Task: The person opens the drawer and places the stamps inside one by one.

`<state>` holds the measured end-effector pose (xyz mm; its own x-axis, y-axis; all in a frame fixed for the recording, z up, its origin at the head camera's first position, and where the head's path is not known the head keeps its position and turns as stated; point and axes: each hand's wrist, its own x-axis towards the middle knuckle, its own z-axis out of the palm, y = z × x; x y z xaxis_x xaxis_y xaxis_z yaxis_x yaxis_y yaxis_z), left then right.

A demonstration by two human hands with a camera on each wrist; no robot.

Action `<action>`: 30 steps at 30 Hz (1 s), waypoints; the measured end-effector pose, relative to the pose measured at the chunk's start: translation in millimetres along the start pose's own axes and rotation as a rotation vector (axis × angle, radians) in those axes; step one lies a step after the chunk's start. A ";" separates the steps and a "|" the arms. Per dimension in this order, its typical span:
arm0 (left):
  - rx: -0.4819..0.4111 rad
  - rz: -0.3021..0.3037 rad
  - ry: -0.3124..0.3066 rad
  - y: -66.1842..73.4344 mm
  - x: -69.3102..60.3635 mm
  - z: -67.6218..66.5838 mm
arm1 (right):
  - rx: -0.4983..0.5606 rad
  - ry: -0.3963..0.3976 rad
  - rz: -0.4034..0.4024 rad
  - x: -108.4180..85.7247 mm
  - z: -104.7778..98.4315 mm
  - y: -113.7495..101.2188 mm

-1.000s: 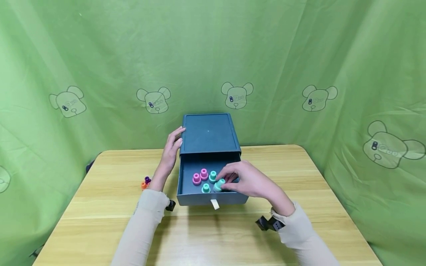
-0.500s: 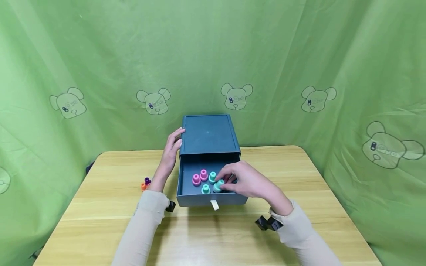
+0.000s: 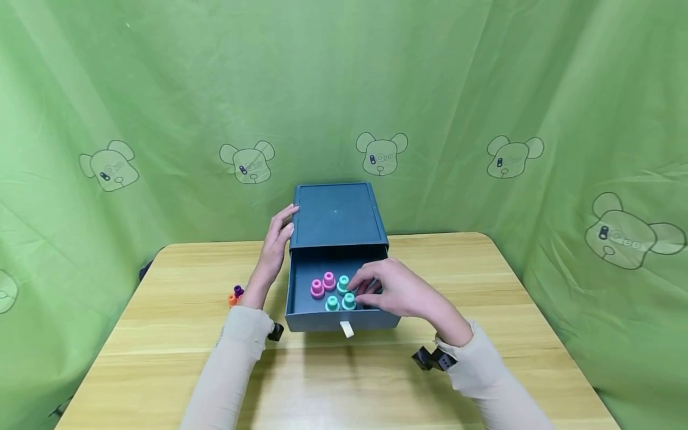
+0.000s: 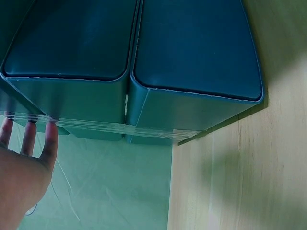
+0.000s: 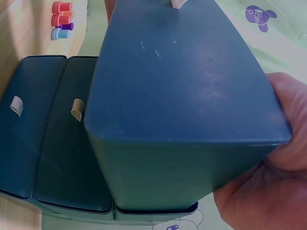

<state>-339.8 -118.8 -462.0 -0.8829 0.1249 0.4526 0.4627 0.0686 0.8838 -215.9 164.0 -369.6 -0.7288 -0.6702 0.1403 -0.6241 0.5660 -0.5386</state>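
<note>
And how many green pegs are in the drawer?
3: the front-left peg, the front-right peg and the rear peg. The right hand may hide more.

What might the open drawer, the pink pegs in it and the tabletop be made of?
Open drawer: probably plastic, smooth with a soft sheen and pale scuffs. Pink pegs: likely moulded plastic, fairly smooth, evenly coloured. Tabletop: wood or wood-look laminate, glossy; grain and glare show.

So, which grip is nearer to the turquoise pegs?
Right: the right grip is at the turquoise pegs, over the open drawer; the left grip rests farther back, against the cabinet.
</note>
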 end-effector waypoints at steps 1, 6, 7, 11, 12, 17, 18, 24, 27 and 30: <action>0.001 -0.001 0.001 0.1 0.3 0.3 | -0.001 0.002 -0.001 0.0 0.0 0.1; -0.001 -0.010 0.000 -0.5 0.7 0.8 | -0.002 0.017 -0.006 -1.1 0.0 1.0; -0.001 -0.013 0.000 -0.9 0.7 0.7 | 0.001 0.021 -0.009 -1.5 -0.1 1.0; -0.003 -0.023 -0.001 -1.4 0.8 0.9 | 0.029 0.046 -0.010 -3.6 -0.4 1.2; -0.003 -0.026 -0.002 -1.0 0.8 1.0 | 0.036 0.053 -0.010 -4.2 -0.4 1.3; -0.003 -0.035 -0.020 14.7 -1.4 2.8 | 0.092 0.091 0.012 -8.3 -0.6 3.3; 0.000 -0.036 -0.025 20.0 -2.6 2.8 | 0.104 0.100 0.015 -9.5 -0.9 3.6; 0.016 -0.048 -0.046 44.1 -7.8 1.2 | 0.170 0.215 -0.007 -21.5 -4.0 2.5; 0.021 -0.047 -0.052 46.1 -8.0 0.4 | 0.213 0.288 -0.032 -29.6 -5.0 1.3; 0.023 -0.049 -0.055 42.6 -6.5 -0.3 | 0.261 0.343 -0.060 -38.1 -4.2 -0.6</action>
<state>-314.5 -116.9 -427.3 -0.8991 0.1747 0.4014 0.4216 0.0984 0.9014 -189.0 191.2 -371.1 -0.7720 -0.4753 0.4220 -0.6085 0.3606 -0.7069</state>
